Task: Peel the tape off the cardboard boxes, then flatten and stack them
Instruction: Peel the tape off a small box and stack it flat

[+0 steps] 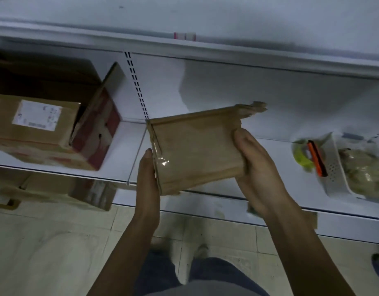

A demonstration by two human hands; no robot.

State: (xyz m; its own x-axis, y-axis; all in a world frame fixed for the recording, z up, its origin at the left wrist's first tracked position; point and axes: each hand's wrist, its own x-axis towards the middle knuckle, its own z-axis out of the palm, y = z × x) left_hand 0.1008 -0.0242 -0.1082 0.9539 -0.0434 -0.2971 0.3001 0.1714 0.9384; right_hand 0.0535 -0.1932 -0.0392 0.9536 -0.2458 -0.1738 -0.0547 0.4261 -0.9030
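A small brown cardboard box [195,146] is held in the air in front of a white shelf, tilted, with a torn flap at its upper right. Clear tape [160,161] runs over its left edge. My left hand [147,180] lies flat against the box's left side, fingers straight, beside the tape. My right hand [254,163] grips the box's right side, thumb on the top face and fingers underneath.
The white shelf [205,189] carries a labelled cardboard box [34,124] and a red-printed box [99,124] at the left. At the right stands a white perforated basket [333,167] with an orange-handled tool [316,159], yellow-green tape roll and crumpled tape. Flattened cardboard [56,193] lies on the lower shelf.
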